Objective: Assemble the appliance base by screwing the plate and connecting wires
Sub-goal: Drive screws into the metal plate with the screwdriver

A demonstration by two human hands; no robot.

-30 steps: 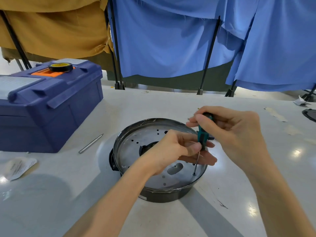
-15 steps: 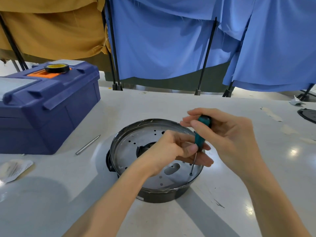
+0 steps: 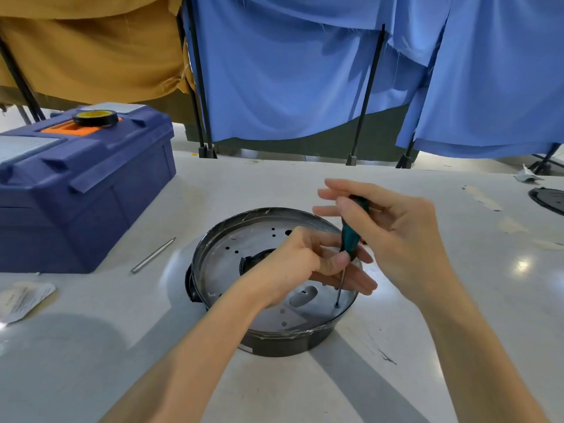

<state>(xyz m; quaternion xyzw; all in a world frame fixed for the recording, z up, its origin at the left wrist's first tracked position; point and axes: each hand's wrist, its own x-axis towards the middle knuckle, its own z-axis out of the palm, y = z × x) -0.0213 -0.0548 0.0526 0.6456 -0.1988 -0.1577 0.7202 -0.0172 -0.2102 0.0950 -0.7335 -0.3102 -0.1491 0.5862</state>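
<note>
A round black appliance base (image 3: 274, 343) sits mid-table with a perforated silver metal plate (image 3: 225, 270) set inside it. A green-handled screwdriver (image 3: 349, 239) stands nearly upright, its tip on a screw (image 3: 336, 305) at the plate's near right edge. My right hand (image 3: 393, 227) wraps the top of the handle, its upper fingers partly spread. My left hand (image 3: 302, 267) reaches over the plate and pinches the lower handle and shaft, hiding the plate's centre. No wires are visible.
A blue toolbox (image 3: 79, 184) with a tape roll (image 3: 95, 118) on top stands at the left. A loose metal rod (image 3: 153, 255) lies beside it, a paper packet (image 3: 21, 300) at the near left. A dark round part (image 3: 549, 199) sits at the far right edge.
My right hand's fingers have shifted on the handle, opening a little at the top. The screwdriver stays on the same screw; my left hand keeps its pinch.
</note>
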